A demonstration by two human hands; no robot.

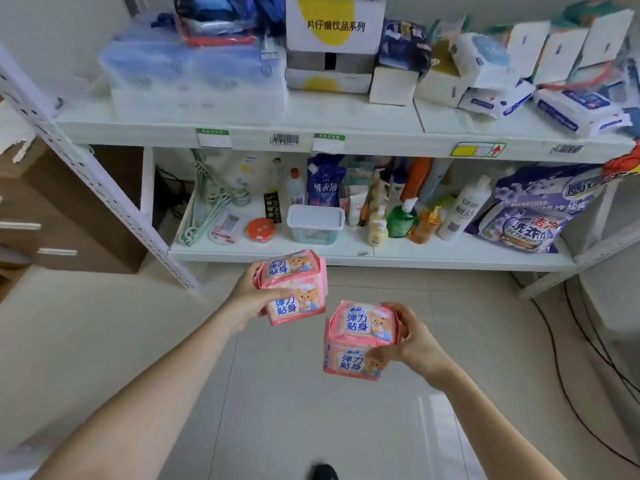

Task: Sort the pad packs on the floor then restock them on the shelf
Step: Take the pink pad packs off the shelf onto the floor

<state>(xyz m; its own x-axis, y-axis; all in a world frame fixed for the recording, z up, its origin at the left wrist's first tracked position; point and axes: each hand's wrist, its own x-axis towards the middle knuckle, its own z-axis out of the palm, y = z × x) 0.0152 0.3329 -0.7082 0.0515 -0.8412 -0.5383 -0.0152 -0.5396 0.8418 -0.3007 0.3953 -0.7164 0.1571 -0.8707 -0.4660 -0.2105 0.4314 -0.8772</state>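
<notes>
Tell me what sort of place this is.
Likely a small shop or stockroom: a white shelf with price labels and a barcode on its edge, stocked with tissue packs and a detergent bag.

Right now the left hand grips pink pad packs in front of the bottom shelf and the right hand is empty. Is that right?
Not quite: the right hand is not empty. The head view shows it gripping the right-hand pad packs, pink as well. The left hand does grip the left-hand pad packs in front of the bottom shelf.
</notes>
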